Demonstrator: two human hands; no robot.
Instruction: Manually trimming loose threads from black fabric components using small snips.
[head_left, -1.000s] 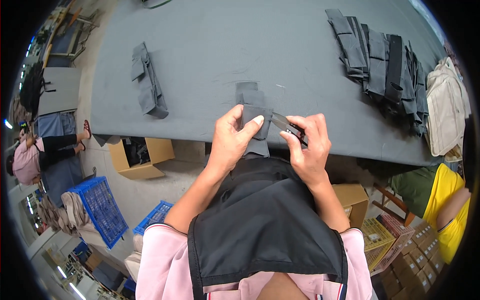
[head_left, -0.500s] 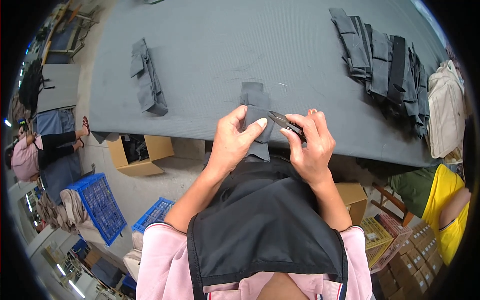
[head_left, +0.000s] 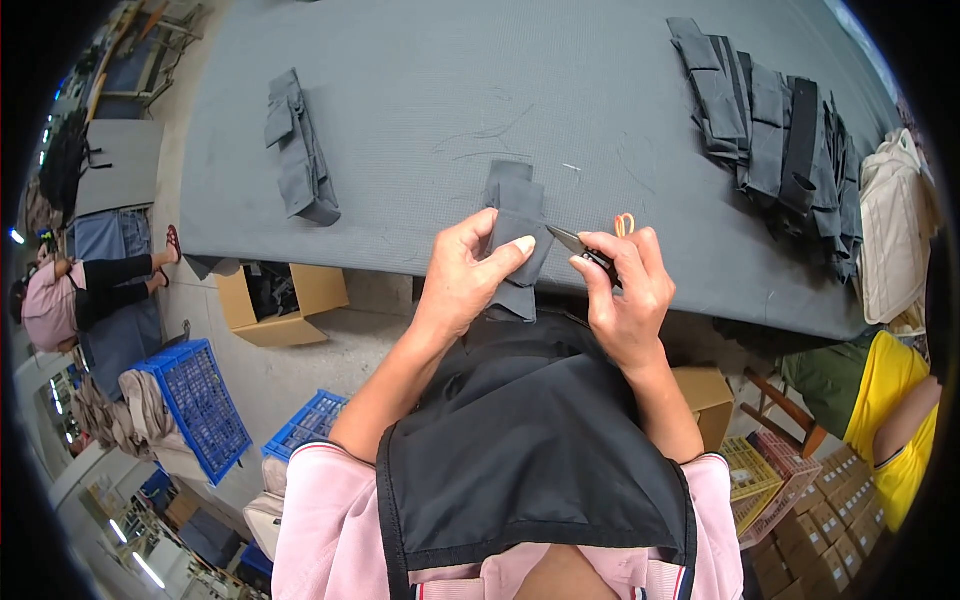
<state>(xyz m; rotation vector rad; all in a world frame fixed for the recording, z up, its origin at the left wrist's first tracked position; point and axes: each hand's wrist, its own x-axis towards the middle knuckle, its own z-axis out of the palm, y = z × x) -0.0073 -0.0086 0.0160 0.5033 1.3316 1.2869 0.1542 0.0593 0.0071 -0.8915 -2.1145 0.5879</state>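
Observation:
My left hand [head_left: 462, 272] pinches a dark grey sewn fabric strip [head_left: 517, 200] at the table's near edge, thumb on top. The strip has stacked, folded sections, and its lower end hangs toward my black apron. In my right hand [head_left: 630, 292] is a pair of thread snips [head_left: 566, 238] with dark blades and an orange loop at the back. Their tips point left at the strip's right edge; whether they touch it I cannot tell. Part of the snips' handle is hidden by my fingers.
On the grey-covered table [head_left: 400, 130] lie a folded strip bundle [head_left: 303, 160] at left and a pile of strips [head_left: 765, 130] at right, beside a beige bag [head_left: 890, 230]. Below are an open carton [head_left: 322, 287] and blue crates [head_left: 205, 410]. A person in yellow [head_left: 890, 420] is at right.
The snips and my right hand have shifted slightly right, and the orange loop shows more plainly. My left hand keeps its pinch on the strip.

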